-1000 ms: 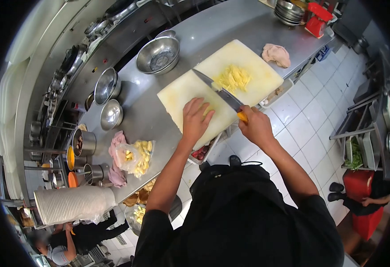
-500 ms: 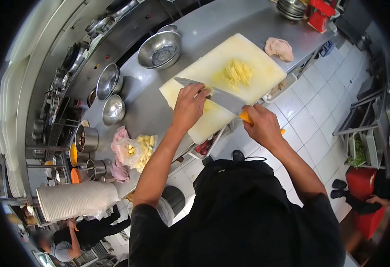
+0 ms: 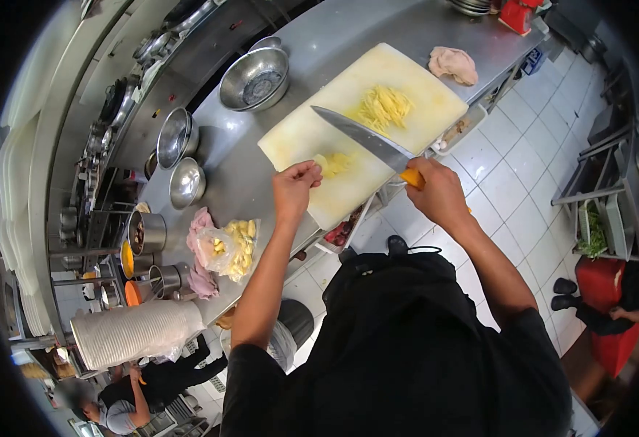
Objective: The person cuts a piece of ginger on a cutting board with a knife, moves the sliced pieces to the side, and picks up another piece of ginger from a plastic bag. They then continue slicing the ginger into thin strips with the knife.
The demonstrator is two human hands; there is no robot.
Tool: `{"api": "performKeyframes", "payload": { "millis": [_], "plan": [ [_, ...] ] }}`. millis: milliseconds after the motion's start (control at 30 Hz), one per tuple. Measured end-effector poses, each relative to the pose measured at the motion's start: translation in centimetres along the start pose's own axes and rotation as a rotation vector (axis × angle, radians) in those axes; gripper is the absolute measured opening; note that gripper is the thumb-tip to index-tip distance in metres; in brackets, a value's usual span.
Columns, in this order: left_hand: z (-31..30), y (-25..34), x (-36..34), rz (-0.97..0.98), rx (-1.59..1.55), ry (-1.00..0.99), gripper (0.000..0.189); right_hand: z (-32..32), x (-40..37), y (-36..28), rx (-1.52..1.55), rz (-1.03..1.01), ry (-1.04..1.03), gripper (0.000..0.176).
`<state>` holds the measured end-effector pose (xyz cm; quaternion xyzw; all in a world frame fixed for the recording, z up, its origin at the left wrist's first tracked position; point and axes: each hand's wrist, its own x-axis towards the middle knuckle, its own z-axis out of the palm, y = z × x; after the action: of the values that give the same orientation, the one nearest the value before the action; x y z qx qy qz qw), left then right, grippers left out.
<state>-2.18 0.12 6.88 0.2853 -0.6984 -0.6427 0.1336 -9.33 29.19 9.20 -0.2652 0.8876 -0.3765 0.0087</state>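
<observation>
My right hand (image 3: 438, 194) is wrapped round the orange handle of a large kitchen knife (image 3: 363, 138), its blade slanting across the white cutting board (image 3: 290, 140). A heap of thin yellow strips (image 3: 385, 108) lies on the board beyond the blade. On the near side are a few yellow slices (image 3: 339, 163). Beside those slices, my left hand (image 3: 296, 191) has its fingers curled together at the board's left edge; I cannot tell what is in them. A pale piece shows right at its fingertips.
Metal bowls (image 3: 255, 79) stand along the counter's far side. Left of the board lie a bag of yellow pieces (image 3: 239, 249) and a pink cloth (image 3: 201, 280). Another folded cloth (image 3: 453, 65) lies past the board. Stacked white containers (image 3: 136, 335) stand lower left. People are at both sides.
The knife has moved away from the slices toward the heap of strips. My left hand has drawn back off the blade area, toward the lower left, uncovering the slices.
</observation>
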Motion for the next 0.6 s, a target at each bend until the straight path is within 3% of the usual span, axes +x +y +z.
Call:
{"api": "performKeyframes", "payload": {
  "millis": [100,300,400,500,600],
  "plan": [
    [0.5,-2.0,0.1,-0.13,-0.177,0.057,0.024,-0.1,-0.2,0.2,0.022,0.06,-0.032,0.035],
    [1.4,-3.6,2.0,-0.082,0.201,0.138,0.025,0.2,-0.6,0.0,0.025,0.126,-0.095,0.035],
    [0.4,-6.1,2.8,0.315,0.575,0.224,0.022,0.0,-1.2,0.1,0.016,0.13,-0.125,0.036],
    [1.5,-2.1,-0.2,0.439,0.546,0.134,0.018,-0.6,-1.9,0.5,0.074,0.181,-0.163,0.039],
    [2.0,-3.0,0.5,0.693,0.627,0.034,0.014,-1.3,-2.2,0.1,0.147,0.279,-0.229,0.041]
  ]
}}
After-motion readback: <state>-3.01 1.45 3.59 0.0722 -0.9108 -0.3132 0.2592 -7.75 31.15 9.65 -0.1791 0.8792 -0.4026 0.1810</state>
